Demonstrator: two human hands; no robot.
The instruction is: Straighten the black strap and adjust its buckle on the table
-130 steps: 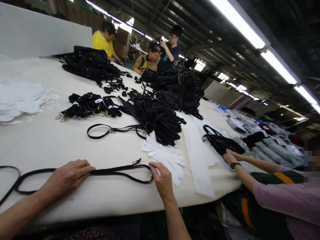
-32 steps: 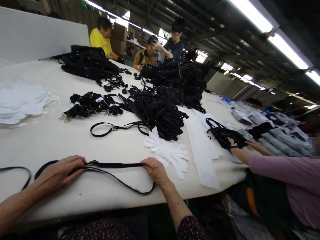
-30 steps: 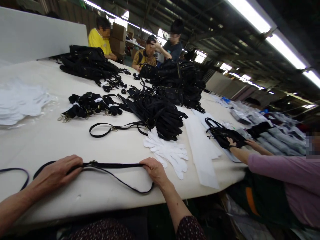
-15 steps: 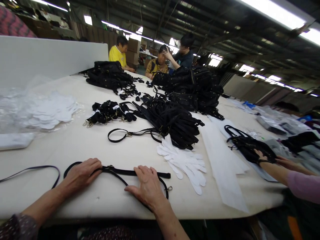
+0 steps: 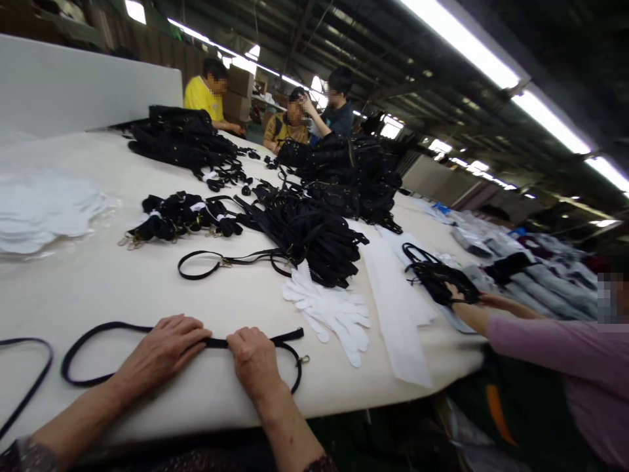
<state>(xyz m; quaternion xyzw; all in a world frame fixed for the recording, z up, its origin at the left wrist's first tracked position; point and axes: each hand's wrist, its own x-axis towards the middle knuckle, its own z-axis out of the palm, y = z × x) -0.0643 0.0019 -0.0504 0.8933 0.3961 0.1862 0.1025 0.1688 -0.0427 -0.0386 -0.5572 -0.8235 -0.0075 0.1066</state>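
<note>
A black bag strap (image 5: 287,336) lies along the table near its front edge, its left part looping round and a metal clip on its right end. My left hand (image 5: 170,347) is closed over the strap, fingers together and pointing right. Just to the right, my right hand (image 5: 255,360) has its fingers curled down on the same strap. A short stretch of strap shows between the hands; the fingertips are partly hidden. Beyond them lies another strap with a loop (image 5: 199,265), running into a heap of black straps (image 5: 314,229).
White paper cut-outs (image 5: 329,308) and white sheets (image 5: 396,314) lie to the right. Rolled straps with clips (image 5: 184,216) and piled black bags (image 5: 354,170) stand farther back. A co-worker's sleeve (image 5: 525,334) reaches to a black bag (image 5: 432,278). More cut-outs (image 5: 44,210) lie left.
My right hand has moved left along the strap, close to my left hand, and its spread fingers have curled in. The strap's left loop shows wider. The view has swung right.
</note>
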